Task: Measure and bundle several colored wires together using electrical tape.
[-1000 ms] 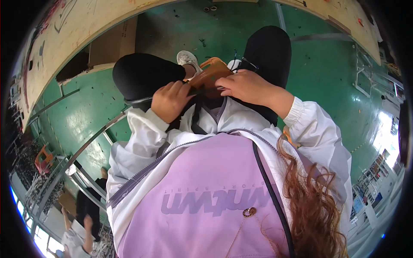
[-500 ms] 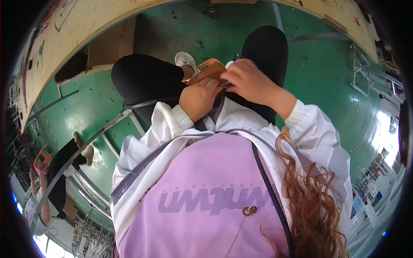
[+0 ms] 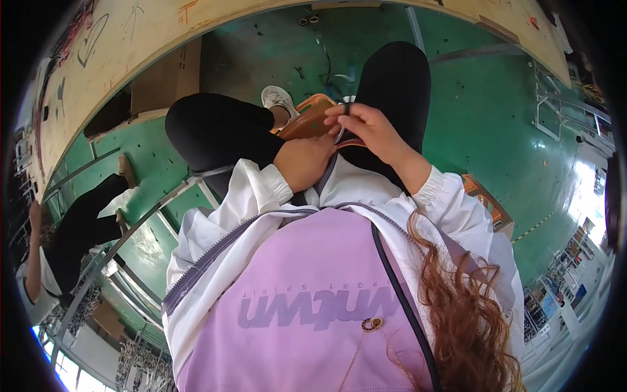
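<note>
Green floor (image 3: 470,130), right fingers (image 3: 334,112) now straighter

Tabletop (image 3: 130,49) ahead of seated person (image 3: 313,274); box (image 3: 166,81) below its near edge, toward the left. Left hand (image 3: 304,160) between the thighs (image 3: 215,124), right hand (image 3: 379,137) just right. Rail (image 3: 147,217) at person's left; co-worker (image 3: 78,219) beyond.

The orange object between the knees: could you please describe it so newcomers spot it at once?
Find the two black-clad legs at upper centre. Between them, just beyond the left hand, is the orange object. Its place beside the white shoe sets it apart from the orange piece near the right sleeve.
</note>
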A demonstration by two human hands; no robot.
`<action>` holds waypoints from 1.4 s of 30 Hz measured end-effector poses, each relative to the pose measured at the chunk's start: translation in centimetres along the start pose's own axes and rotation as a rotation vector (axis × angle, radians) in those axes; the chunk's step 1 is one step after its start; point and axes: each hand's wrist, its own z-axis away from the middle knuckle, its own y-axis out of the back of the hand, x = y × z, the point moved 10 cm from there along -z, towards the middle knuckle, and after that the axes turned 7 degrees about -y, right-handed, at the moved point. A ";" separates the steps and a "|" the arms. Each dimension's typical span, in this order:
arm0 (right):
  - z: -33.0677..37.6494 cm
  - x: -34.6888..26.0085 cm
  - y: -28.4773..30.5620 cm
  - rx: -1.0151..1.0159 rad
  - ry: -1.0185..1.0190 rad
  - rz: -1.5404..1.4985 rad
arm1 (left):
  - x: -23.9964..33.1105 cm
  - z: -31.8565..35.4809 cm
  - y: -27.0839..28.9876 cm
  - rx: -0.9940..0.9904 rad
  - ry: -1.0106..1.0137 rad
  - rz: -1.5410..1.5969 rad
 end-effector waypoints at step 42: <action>7.1 -10.5 -3.0 0.409 0.747 1.285 | 1.8 -1.8 2.3 -0.092 -0.243 -0.131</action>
